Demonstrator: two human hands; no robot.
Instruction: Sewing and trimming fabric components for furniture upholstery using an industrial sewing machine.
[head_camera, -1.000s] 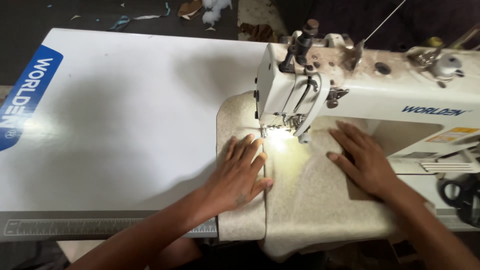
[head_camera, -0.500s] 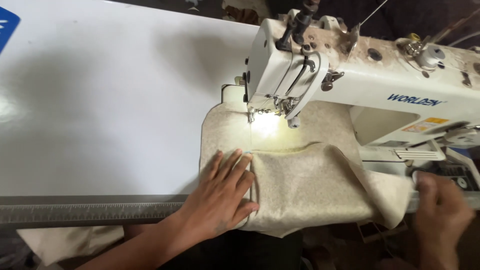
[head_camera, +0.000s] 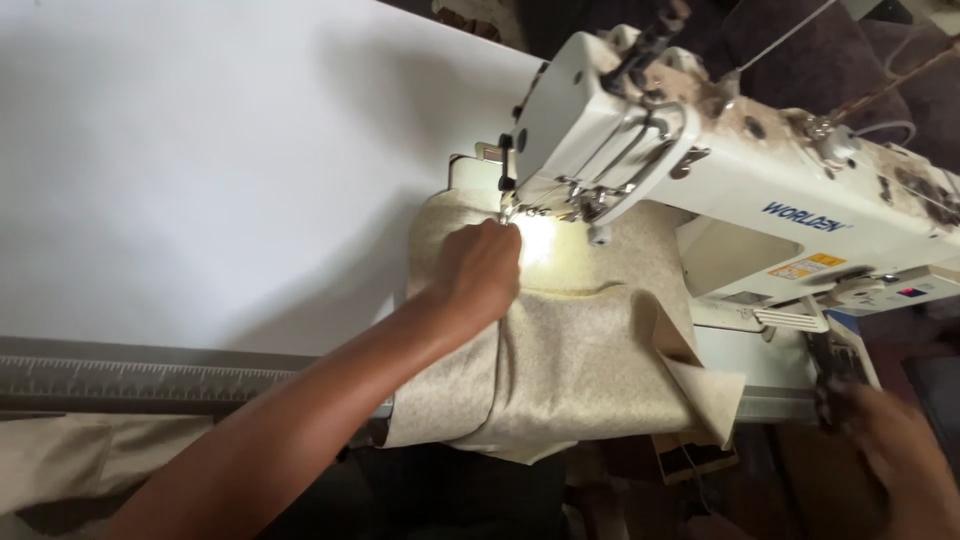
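The beige cloth (head_camera: 580, 350) lies folded on the white table (head_camera: 200, 180), long axis running from the needle toward the near edge, where it hangs over. The left hand (head_camera: 480, 270) presses it, fingers curled, beneath the sewing machine (head_camera: 720, 180). The right hand (head_camera: 900, 460) is blurred; its fingers cannot be told

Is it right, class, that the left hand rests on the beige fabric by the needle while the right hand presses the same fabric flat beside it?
Not quite. The head view shows the left hand on the beige fabric by the needle, but the right hand is off the fabric, low beside the sewing machine.
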